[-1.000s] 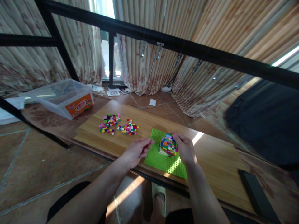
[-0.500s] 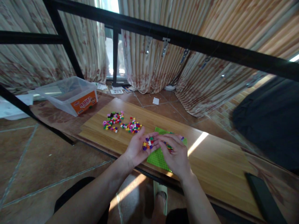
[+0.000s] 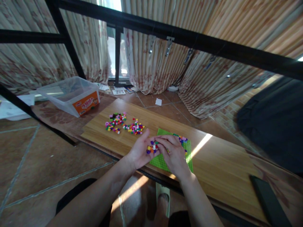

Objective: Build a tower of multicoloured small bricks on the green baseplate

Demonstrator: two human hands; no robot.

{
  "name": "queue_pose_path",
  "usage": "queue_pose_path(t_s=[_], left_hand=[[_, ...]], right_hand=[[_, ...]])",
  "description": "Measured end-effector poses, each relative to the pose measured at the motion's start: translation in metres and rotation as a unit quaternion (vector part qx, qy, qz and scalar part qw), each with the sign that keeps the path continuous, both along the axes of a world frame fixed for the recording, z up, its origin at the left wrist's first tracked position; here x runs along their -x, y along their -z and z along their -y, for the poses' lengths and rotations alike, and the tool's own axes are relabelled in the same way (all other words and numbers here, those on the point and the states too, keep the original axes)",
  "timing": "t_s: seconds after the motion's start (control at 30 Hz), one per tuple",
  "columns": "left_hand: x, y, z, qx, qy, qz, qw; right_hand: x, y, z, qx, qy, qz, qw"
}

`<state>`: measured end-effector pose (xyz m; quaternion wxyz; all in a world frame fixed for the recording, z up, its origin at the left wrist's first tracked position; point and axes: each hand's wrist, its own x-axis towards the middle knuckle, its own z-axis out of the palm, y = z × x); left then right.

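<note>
Palm up and cupped, my left hand (image 3: 141,150) holds several small coloured toy bricks (image 3: 152,148), purple, yellow, white, orange and red among them. My right hand (image 3: 174,154) reaches over that palm with thumb and fingers pinched together at the bricks; what lies between its fingertips is hidden. Beneath both hands is a green studded baseplate (image 3: 158,162), partly covered by the right hand. More coloured bricks (image 3: 181,138) sit on its far right part. Two loose brick piles lie on the wooden board to the left, one farther left (image 3: 115,121) and one nearer (image 3: 134,127).
The wooden board (image 3: 220,167) rests on a low cloth-covered bench. A clear plastic bin (image 3: 71,94) with an orange label stands at its left end. A dark phone-like slab (image 3: 270,200) lies at the right end. Black metal bars (image 3: 151,25) cross in front of the curtains.
My right hand has moved slightly left, its fingertips now over the bricks in my left palm. More of the baseplate's right side and its bricks has come into view.
</note>
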<state>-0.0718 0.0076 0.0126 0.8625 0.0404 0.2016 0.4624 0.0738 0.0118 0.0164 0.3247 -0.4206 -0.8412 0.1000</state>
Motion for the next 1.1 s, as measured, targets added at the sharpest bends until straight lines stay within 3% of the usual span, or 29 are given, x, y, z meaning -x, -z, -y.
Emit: queue_pose_path(t_s=[0.23, 0.47, 0.77, 1.1], left_hand=[[0.000, 0.001, 0.000, 0.006, 0.003, -0.024, 1.000], [-0.001, 0.006, 0.002, 0.008, -0.006, -0.138, 0.990], [0.000, 0.014, 0.002, -0.050, -0.009, -0.144, 0.988], [-0.002, 0.009, 0.004, -0.068, -0.026, -0.182, 0.981]], right_hand=[[0.000, 0.003, 0.000, 0.004, 0.021, -0.034, 0.999], [-0.002, 0.003, 0.001, 0.010, 0.070, -0.105, 0.992], [-0.001, 0.002, 0.003, 0.013, 0.065, -0.124, 0.990], [-0.004, -0.002, 0.003, 0.025, 0.042, -0.135, 0.990]])
